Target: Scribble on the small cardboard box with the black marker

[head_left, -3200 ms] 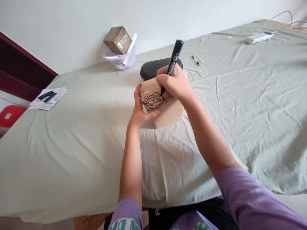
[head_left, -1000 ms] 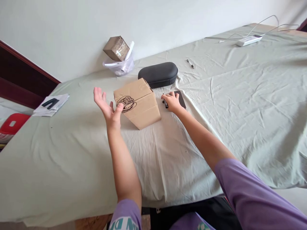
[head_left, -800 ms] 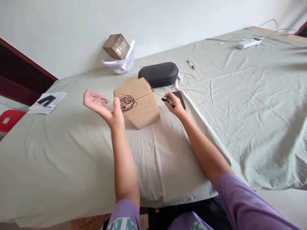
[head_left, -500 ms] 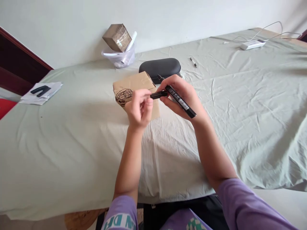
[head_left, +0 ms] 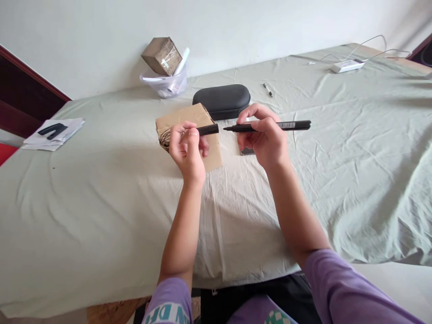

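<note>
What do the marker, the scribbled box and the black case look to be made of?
Marker: probably plastic, black with slight shine. Box: matte brown cardboard, judging by its folded edges. Case: matte black, perhaps fabric over a moulded shell, given its smooth rounded form.

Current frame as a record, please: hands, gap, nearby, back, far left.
left hand: holds black cap
right hand: holds black marker, bare tip toward cap
gap: cap and marker apart
nearby: cardboard box, partly hidden by left hand; black case
back: plastic tub, white power strip
far left: papers
</note>
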`<state>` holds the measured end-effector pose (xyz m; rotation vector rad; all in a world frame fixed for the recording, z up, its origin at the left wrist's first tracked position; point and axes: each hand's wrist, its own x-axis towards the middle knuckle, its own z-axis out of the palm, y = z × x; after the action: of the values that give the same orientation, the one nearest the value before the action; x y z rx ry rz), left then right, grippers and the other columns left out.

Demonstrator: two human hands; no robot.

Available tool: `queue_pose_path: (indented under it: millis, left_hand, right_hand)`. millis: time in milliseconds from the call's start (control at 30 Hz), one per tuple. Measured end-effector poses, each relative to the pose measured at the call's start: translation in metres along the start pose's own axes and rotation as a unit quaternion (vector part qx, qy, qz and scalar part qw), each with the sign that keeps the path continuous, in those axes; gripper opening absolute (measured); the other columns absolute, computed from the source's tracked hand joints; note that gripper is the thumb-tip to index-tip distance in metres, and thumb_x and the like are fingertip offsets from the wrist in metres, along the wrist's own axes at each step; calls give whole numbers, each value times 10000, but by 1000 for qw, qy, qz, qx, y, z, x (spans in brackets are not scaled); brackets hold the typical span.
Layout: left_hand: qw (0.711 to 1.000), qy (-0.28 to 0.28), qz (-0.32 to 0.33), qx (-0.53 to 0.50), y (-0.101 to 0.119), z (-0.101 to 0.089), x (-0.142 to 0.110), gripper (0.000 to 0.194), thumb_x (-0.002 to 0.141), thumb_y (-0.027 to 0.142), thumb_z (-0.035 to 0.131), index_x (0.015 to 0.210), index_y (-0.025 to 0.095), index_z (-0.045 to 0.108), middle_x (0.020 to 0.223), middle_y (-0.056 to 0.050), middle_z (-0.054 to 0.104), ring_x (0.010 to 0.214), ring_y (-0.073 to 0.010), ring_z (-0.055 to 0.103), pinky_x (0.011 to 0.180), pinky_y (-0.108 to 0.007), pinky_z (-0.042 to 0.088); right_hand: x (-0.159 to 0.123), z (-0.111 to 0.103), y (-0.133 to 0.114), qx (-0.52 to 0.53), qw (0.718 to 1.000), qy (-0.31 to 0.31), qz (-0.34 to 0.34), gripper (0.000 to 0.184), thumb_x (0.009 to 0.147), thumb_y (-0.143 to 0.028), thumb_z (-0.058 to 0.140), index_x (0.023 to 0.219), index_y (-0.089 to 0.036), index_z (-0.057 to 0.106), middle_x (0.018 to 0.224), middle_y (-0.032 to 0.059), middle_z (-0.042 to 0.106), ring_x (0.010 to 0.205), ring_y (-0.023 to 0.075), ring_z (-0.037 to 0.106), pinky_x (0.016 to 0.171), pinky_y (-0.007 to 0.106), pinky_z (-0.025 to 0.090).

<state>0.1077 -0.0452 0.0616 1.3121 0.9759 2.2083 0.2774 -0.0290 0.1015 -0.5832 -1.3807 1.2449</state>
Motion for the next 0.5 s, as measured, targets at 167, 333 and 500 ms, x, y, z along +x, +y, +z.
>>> queue_pose_path:
  millis: [167,333,500]
  left_hand:
    - [999,-32,-17,6,-1,2,-4,422,968,661,705,953,239,696,616,50,545,454,-84,478,430,-237,344]
    - [996,-80,-14,20,0,4,-6,476,976,665,701,808,234,586,572,61,487,427,-76,439,424,-235,331]
    - [993,-110,-43,-3,2,10,-15,529,1005,628,684,747,225,460,585,64,409,407,-59,354,392,-239,272]
  right_hand:
    - [1,7,2,12,1000,-11,22,231,899,-485,612,843,-261,608,575,-22,532,460,173,475,490,335,308]
    - [1,7,3,-21,999,8,41,233,886,-498,572,809,-280,592,535,-15,490,478,187,436,481,345,290]
    - [-4,19,8,16,999,-46,17,144,867,-299,560,732,-257,586,557,-33,464,470,150,370,501,326,264]
